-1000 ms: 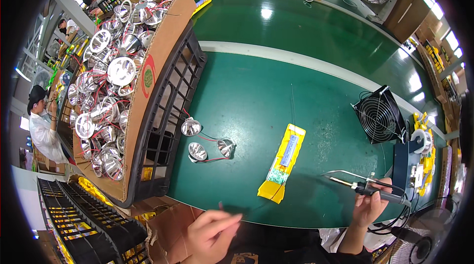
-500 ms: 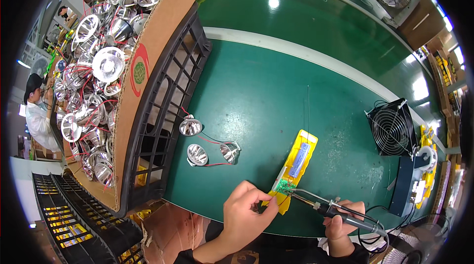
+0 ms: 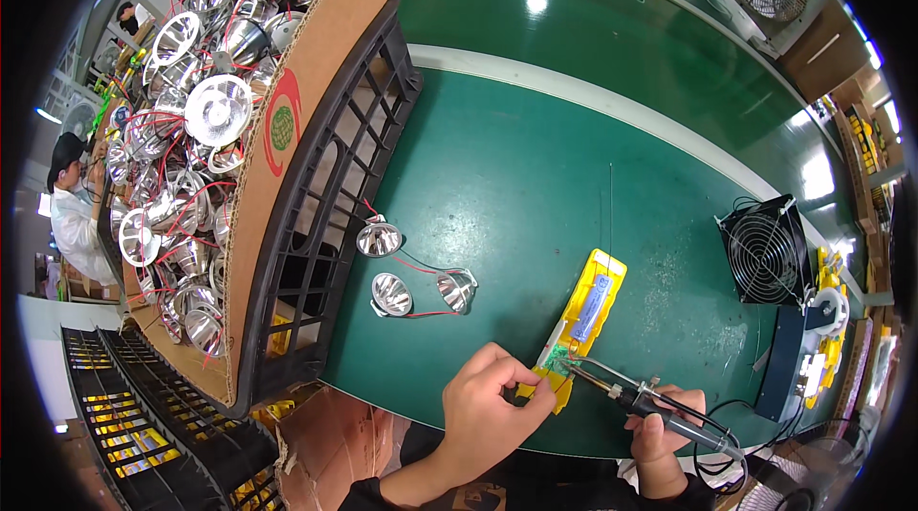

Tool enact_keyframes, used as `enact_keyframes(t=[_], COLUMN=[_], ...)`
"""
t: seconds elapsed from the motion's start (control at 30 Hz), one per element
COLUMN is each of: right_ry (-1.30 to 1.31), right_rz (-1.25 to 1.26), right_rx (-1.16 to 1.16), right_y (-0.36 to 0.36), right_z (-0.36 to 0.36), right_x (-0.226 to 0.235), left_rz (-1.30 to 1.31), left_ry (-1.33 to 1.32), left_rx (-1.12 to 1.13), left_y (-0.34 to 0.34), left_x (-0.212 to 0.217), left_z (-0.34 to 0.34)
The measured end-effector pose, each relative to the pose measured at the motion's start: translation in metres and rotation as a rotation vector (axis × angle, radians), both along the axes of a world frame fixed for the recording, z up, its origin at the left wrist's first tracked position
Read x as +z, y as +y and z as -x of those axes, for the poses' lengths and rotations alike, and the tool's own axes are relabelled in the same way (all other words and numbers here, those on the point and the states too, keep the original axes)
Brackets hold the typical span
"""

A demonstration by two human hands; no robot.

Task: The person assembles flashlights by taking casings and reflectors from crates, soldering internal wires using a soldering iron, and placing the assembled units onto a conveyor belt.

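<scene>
A yellow plastic flashlight housing [image 3: 608, 269] lies open on the green bench, a blue cylindrical battery [image 3: 592, 308] inside it. Toward its near end sits a small green circuit board [image 3: 557, 359]. My left hand [image 3: 492, 404] is closed in a pinch against the housing's near left edge; what the fingertips hold is too small to make out. In my right hand [image 3: 666, 427] is a soldering iron [image 3: 684, 427] with a thin metal feed tube alongside. Its tip reaches the circuit board from the right.
Three silver reflectors with red wires, one of them a lamp cup [image 3: 391, 294], lie left of the housing. A cardboard box [image 3: 316, 62] full of reflectors rests on a black crate [image 3: 330, 195]. A black fan [image 3: 763, 251] stands at right. A co-worker sits far left.
The whole view has shifted slightly, so the bench things appear farther right. My left hand remains by the housing's near end, its pinch slightly lower, and the iron's tip stays at the board.
</scene>
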State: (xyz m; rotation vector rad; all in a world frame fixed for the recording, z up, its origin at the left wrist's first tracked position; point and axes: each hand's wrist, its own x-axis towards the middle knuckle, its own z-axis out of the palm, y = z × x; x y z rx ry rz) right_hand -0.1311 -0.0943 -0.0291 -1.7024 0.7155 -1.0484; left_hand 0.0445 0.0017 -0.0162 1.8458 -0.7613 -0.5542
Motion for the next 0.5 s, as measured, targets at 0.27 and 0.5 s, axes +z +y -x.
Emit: enact_keyframes(t=[0.27, 0.5], right_ry=[-0.001, -0.013], right_rz=[0.01, 0.025], right_rx=[0.027, 0.022], right_y=[-0.0004, -0.0011], right_z=[-0.0029, 0.0013], right_x=[0.0002, -0.0017], left_rz=[-0.006, -0.002], left_ry=[-0.023, -0.031], left_rx=[0.002, -0.002], left_y=[-0.0009, -0.0013], left_x=[0.0002, -0.0006], left_z=[-0.0003, 0.0])
